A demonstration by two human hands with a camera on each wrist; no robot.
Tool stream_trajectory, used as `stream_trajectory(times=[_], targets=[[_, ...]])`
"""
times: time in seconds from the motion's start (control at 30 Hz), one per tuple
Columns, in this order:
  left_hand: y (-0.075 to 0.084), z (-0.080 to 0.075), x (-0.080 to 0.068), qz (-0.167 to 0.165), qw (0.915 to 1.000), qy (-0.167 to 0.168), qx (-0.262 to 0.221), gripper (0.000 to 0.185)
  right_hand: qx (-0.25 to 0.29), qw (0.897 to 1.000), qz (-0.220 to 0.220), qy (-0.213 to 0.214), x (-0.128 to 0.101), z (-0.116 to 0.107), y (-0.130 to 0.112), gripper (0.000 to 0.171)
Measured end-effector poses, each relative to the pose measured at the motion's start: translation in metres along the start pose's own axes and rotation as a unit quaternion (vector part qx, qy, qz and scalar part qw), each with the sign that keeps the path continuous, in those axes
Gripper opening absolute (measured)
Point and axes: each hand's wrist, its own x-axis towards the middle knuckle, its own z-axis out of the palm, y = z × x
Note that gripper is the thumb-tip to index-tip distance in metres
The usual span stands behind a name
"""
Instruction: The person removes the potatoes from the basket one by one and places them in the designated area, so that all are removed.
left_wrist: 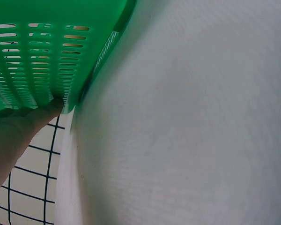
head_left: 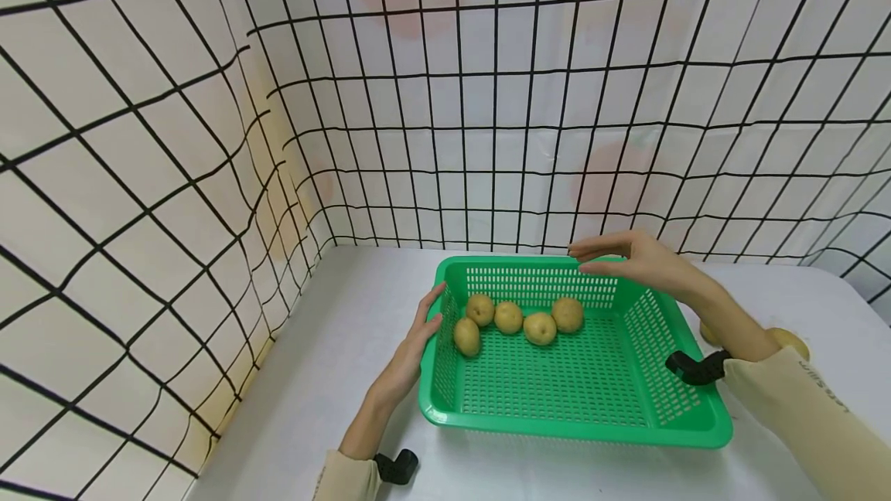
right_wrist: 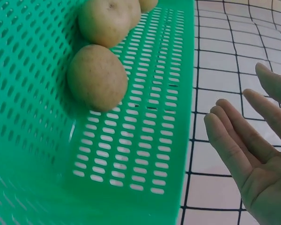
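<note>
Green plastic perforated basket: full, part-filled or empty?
Part-filled. The green plastic perforated basket holds five yellowish-brown potatoes bunched near its far-left end; the rest of its slotted floor is bare.

You've got a white table under everything, running back to the grid-patterned curtain. Sitting flat on it is the green basket, your landmark here, set toward the table's far side. Off the basket's right side, two yellowish potatoes lie on the bare tabletop: one just beside the basket's right wall, partly hidden behind your forearm, and another a little farther right of it.
</note>
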Motion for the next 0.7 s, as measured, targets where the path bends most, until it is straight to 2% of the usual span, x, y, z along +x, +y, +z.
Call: stream_trajectory(times=[0.17,0.43,0.7], targets=[[0.0,0.0,-0.001,-0.001,1.0,0.001,0.002,0.052,0.03,0.999,-0.009,-0.015,0.009,0.011,0.002,0.041],[-0.001,-0.001,-0.001,-0.002,1.0,0.001,0.003,0.052,0.031,0.999,0.0,-0.036,0.014,0.02,0.011,0.044],[0.001,0.0,-0.001,-0.003,1.0,0.003,0.005,0.052,0.029,0.997,-0.002,-0.069,0.013,0.026,0.016,0.039]])
